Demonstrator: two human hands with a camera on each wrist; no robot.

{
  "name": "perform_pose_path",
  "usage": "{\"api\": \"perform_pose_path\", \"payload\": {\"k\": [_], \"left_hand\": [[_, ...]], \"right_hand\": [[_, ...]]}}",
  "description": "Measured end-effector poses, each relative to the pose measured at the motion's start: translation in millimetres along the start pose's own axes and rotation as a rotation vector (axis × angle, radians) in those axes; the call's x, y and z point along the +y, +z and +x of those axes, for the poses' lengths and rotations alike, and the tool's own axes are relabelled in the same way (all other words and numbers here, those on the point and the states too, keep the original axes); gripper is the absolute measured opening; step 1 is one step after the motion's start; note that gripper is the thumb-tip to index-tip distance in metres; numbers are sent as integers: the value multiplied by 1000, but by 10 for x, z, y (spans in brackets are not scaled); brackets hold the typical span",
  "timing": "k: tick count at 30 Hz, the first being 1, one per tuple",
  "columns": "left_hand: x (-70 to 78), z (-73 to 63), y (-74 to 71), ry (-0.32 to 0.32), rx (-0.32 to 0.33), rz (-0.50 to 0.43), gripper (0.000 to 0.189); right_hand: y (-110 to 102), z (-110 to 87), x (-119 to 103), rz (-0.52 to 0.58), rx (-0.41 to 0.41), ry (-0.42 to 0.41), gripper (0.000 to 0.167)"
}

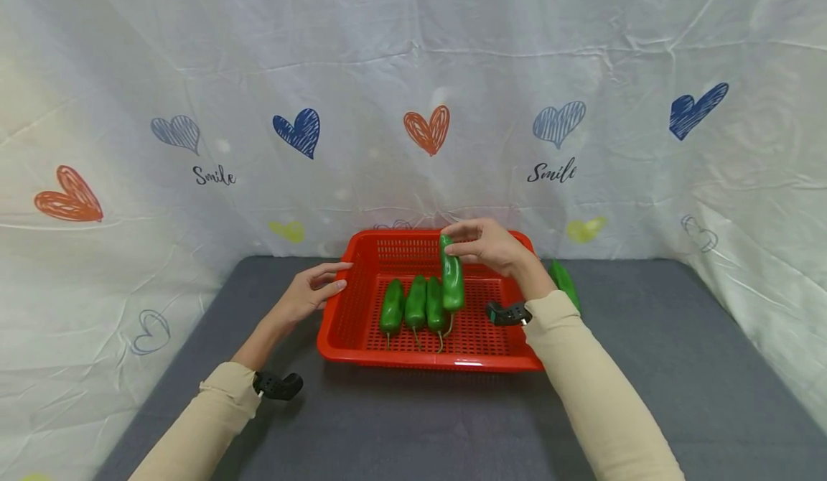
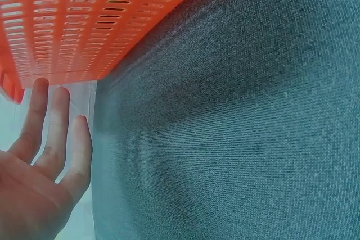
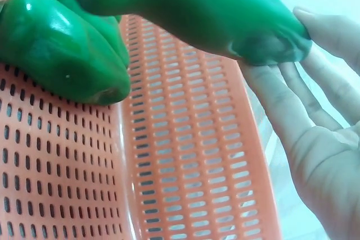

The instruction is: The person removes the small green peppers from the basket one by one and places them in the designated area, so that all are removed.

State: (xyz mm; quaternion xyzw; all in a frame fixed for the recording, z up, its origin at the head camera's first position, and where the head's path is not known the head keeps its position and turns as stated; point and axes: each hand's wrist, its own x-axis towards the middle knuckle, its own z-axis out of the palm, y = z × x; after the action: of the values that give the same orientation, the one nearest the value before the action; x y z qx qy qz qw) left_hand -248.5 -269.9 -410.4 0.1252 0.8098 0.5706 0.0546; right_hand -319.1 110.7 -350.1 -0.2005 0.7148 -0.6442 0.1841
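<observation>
My right hand [image 1: 487, 245] pinches a long green pepper [image 1: 454, 285] by its blunt tip, its stem hanging downward, over the red basket [image 1: 433, 361]. In the right wrist view, thumb and fingers meet at the end of that pepper [image 3: 197, 12]. Three more green peppers [image 1: 392, 309] lie side by side on the basket floor, stems toward me. At the basket's left rim my left hand [image 1: 306, 296] rests with loosely extended fingers. The left wrist view has these fingers [image 2: 54, 133] by the outside of the perforated wall [image 2: 73, 43].
Another green pepper [image 1: 565, 285] lies on the grey tabletop [image 1: 413, 423] right of the basket, partly hidden by the right sleeve. Behind the table hangs a white curtain [image 1: 362, 72] printed with hearts. Black wrist cameras [image 1: 278, 386] sit on both wrists.
</observation>
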Motion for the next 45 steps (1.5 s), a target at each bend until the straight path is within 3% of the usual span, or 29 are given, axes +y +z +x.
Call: {"api": "perform_pose_path", "payload": {"k": [17,28,45], "left_hand": [[0,18,3,17,5,26,46],[-10,15,-20,24,2,25,47],[-9,-2,-13,32,-7,14,47]], "right_hand": [[-94,-155,-233,50,47,-101,43],[-201,-288,-362,27,88,-138,41],[-555,-522,-275,72,159,-168,38]]}}
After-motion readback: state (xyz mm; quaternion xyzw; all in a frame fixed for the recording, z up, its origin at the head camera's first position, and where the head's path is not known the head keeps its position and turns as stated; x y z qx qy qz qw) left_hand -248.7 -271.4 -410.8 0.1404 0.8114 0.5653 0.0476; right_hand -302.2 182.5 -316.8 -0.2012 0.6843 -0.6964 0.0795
